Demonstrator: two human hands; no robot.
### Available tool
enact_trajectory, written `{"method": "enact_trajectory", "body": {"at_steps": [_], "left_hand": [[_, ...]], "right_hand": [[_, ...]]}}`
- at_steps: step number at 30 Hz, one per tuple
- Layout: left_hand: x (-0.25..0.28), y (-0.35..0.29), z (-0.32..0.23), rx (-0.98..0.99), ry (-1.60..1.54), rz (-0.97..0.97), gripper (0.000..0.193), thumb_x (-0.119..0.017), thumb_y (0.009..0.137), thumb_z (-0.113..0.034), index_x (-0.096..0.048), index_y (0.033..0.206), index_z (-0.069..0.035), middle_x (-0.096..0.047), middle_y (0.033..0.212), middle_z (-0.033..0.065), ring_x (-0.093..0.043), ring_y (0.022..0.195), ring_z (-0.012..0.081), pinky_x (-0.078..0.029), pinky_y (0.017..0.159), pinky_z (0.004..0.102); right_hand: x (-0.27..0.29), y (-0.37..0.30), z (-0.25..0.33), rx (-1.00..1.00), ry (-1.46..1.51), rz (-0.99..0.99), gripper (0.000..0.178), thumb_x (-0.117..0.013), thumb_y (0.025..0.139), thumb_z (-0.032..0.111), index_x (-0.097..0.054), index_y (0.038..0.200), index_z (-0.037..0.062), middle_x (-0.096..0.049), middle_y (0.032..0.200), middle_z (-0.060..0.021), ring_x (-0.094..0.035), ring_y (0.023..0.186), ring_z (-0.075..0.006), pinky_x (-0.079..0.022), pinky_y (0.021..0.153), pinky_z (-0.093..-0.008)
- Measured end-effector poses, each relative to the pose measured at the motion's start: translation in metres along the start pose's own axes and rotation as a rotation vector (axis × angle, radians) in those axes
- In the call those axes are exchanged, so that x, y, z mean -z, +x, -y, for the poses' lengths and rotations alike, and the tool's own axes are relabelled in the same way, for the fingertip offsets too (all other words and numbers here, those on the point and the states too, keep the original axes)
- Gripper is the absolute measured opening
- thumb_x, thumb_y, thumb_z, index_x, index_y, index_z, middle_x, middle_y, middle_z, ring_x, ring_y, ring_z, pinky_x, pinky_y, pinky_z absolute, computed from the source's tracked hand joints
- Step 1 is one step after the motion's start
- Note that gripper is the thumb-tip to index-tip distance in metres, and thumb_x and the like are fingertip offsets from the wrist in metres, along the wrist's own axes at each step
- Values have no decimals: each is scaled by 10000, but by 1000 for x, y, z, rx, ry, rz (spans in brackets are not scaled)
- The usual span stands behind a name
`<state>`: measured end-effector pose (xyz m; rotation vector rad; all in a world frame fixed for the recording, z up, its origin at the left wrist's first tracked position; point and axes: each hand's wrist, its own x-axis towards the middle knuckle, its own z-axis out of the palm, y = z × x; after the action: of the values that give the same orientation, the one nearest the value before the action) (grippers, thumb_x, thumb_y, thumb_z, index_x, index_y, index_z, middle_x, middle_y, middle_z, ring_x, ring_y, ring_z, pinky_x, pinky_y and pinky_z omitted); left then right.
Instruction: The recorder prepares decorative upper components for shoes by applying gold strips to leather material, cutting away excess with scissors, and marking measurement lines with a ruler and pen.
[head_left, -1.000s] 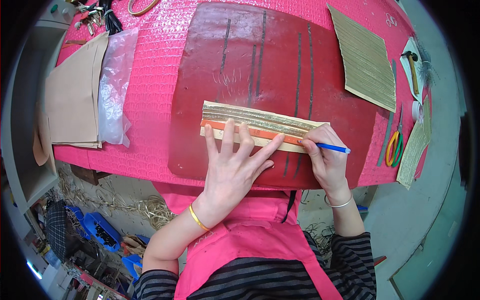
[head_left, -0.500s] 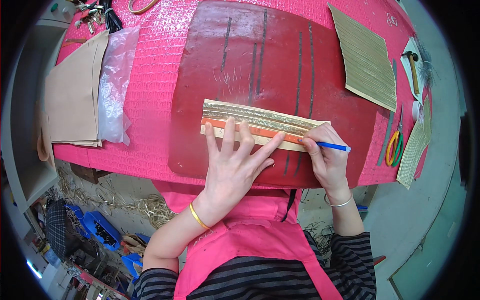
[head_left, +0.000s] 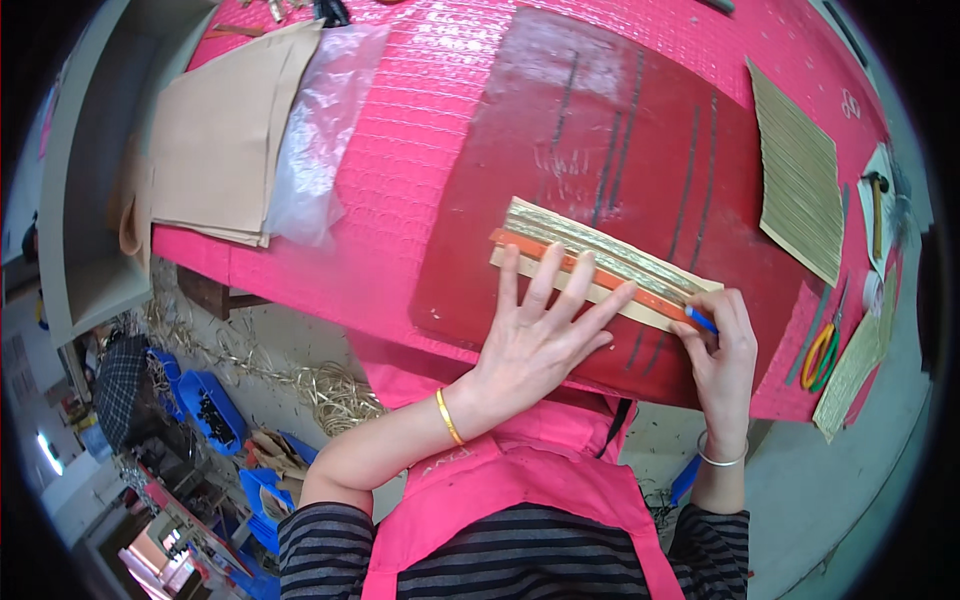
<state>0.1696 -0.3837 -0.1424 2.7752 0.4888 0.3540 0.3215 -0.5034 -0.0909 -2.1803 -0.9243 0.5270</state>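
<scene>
A narrow piece of gold-striped, pale-edged sheet [head_left: 618, 247] lies on a dark red mat [head_left: 470, 185]. Across it runs a thin orange ruler [head_left: 528, 243]. My left hand [head_left: 535, 340] presses the ruler down with its fingers spread. Beside the ruler's right end, my right hand [head_left: 728, 350] pinches a blue pen [head_left: 702, 320], and its fingers touch the sheet's corner. The pen's tip is hard to make out behind the fingers.
A larger gold-striped sheet [head_left: 797, 170] lies at the mat's right. Scissors [head_left: 822, 352], a hammer [head_left: 877, 215] and another gold strip [head_left: 858, 370] are at the far right. Beige sheets [head_left: 215, 130] and a clear plastic bag [head_left: 312, 150] are at left, on the pink table cover [head_left: 385, 230].
The whole view has shifted and tilted, so the table things appear farther right. The pen's back end has swung toward me. My left hand still presses the ruler.
</scene>
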Motion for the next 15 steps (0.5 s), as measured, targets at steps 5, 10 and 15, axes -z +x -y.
{"method": "enact_trajectory", "body": {"at_steps": [5, 10, 15], "left_hand": [[4, 4, 6, -39, -53, 48, 598, -630, 750, -387, -436, 1305, -279, -341, 1302, 114, -264, 1246, 314, -95, 1042, 596], [3, 7, 11, -98, -56, 96, 640, -617, 753, -416, -398, 1331, -253, -361, 1288, 104, -268, 1248, 304, -132, 1031, 609], [1, 13, 18, -142, -55, 90, 656, -598, 766, -433, -362, 1351, -252, -354, 1296, 87, -243, 1265, 308, -153, 1026, 613]], "right_hand": [[10, 5, -13, -54, -7, 106, 140, -638, 704, -63, -528, 782, -26, -481, 765, -52, -484, 630, -110, -380, 516, -232], [17, 9, -29, -272, 307, 132, 43, -604, 764, -15, -566, 766, -33, -519, 670, 3, -433, 596, -48, -339, 543, -196], [12, 8, -35, -285, 371, 77, 51, -595, 807, 16, -608, 803, -33, -528, 671, 7, -450, 610, -47, -342, 550, -188]]}}
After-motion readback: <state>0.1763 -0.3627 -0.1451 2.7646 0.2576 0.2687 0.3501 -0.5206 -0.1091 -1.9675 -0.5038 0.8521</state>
